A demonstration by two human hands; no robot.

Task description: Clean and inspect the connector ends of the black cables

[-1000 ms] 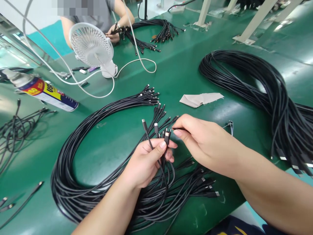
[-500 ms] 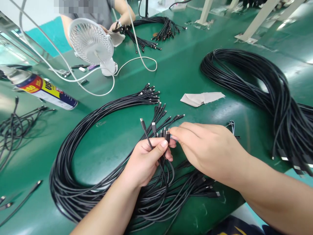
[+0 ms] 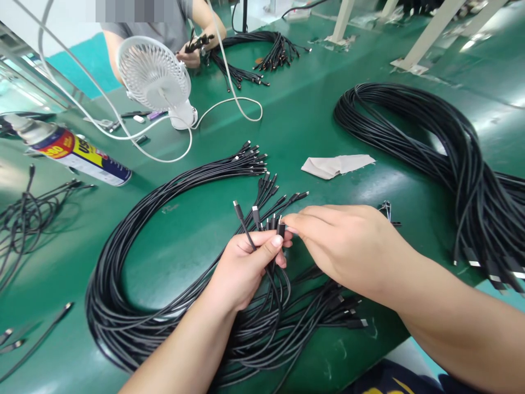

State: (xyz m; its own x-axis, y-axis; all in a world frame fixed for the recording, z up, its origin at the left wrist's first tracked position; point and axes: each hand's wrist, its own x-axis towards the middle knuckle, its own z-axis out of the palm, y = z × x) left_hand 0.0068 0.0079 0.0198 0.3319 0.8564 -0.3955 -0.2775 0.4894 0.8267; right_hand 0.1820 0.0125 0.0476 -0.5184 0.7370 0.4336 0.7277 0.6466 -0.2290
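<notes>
My left hand (image 3: 250, 262) is closed around several black USB cables, whose connector ends (image 3: 256, 216) stick up above the fingers. Its thumb presses one connector (image 3: 281, 227) that stands upright. From the right, my right hand (image 3: 344, 246) meets that connector, its thumb and fingers pinched together beside the metal tip. A small pale bit shows at the pinch, too little to identify. Below and left of my hands, a large curved bundle of black cables (image 3: 110, 257) lies on the green table (image 3: 180, 246), with connectors fanned out at both ends.
A white fan (image 3: 156, 76) and a spray can (image 3: 82, 156) stand at the left. Beyond my right hand are a pale cloth (image 3: 338, 165) and another thick cable coil (image 3: 443, 126). Loose cables (image 3: 28, 219) lie far left. A co-worker (image 3: 164, 22) handles cables across the table.
My hands hold almost the same pose at the upright connector. Across the table, the co-worker's hands have raised dark cable ends, and the pale cloth there has gone from sight.
</notes>
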